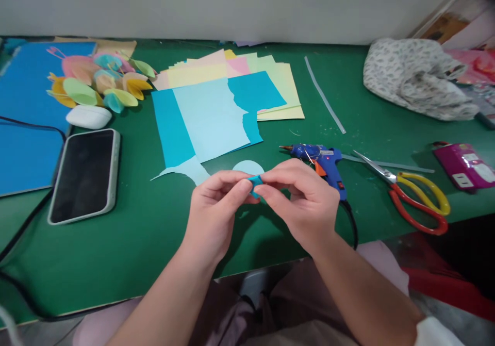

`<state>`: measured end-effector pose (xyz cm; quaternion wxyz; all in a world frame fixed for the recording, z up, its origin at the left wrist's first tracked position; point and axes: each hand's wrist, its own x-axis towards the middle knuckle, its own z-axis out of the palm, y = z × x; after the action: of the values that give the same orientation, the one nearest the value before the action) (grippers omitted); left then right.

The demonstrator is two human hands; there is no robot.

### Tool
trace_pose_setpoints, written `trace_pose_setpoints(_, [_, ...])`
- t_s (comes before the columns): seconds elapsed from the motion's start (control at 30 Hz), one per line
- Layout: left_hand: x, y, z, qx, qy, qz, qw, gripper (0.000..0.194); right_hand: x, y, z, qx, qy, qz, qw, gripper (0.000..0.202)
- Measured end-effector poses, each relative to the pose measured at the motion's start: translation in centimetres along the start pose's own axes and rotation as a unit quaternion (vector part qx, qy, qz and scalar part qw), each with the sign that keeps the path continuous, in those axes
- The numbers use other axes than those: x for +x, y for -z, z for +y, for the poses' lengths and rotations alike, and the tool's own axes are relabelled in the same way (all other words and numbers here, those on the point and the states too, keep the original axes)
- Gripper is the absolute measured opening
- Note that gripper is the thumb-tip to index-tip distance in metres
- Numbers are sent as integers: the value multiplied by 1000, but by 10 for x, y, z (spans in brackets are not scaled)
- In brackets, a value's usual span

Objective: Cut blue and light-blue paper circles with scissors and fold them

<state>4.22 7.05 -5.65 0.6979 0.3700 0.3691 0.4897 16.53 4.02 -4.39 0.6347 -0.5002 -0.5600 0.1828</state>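
Between the fingertips of both hands is a small folded piece of blue paper (pixel 256 182), mostly covered by the fingers. My left hand (pixel 216 201) pinches its left side, and my right hand (pixel 305 196) pinches its right side. Just behind the fingertips lies a pale blue paper circle (pixel 248 167), partly hidden. Farther back, light blue paper (pixel 211 116) with a cut-away right edge rests on darker blue paper (pixel 174 124). A curved pale blue offcut (pixel 189 169) sits left of the hands.
Right of the hands lie a blue glue gun (pixel 323 160), scissors (pixel 410 191) and a glue stick (pixel 325 96). A phone (pixel 85 176), a white case (pixel 88 116) and colourful paper shapes (pixel 104 80) are at left. Patterned cloth (pixel 410 78) and a purple pack (pixel 466 165) lie far right.
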Motion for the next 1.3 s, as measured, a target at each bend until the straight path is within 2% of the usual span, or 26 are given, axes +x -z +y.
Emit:
trace_pose_setpoints(0.17, [-2, -1, -2, 16, -14, 7, 1000, 11, 1, 0, -4, -26, 32, 6, 999, 14])
trace_pose_setpoints(0.27, [-4, 4, -4, 74, -80, 5, 994, 5, 2, 1, -5, -26, 40, 10, 999, 14])
trace_pose_setpoints(0.5, [-7, 6, -3, 179, -228, 10, 957, 16, 0, 3, -4, 44, -15, -13, 999, 16])
trace_pose_setpoints(0.63, [-11, 5, 3, 293, -294, 21, 909, 23, -1, 5, -2, 72, -44, -32, 996, 15])
trace_pose_setpoints(0.73, [-15, 6, 9, 379, -331, 13, 864, 31, 0, 8, 1, 71, -35, -48, 996, 18])
trace_pose_setpoints(0.87, [-16, 9, 15, 429, -388, -15, 816, 36, 1, 12, 4, 48, -10, -63, 997, 16])
trace_pose_setpoints(0.97, [-15, 12, 18, 451, -405, -37, 795, 35, 2, 14, 5, 40, 9, -66, 997, 16])
trace_pose_setpoints(1.3, [-15, 13, 18, 449, -402, -34, 798, 37, 2, 13, 6, 53, 4, -71, 996, 15])
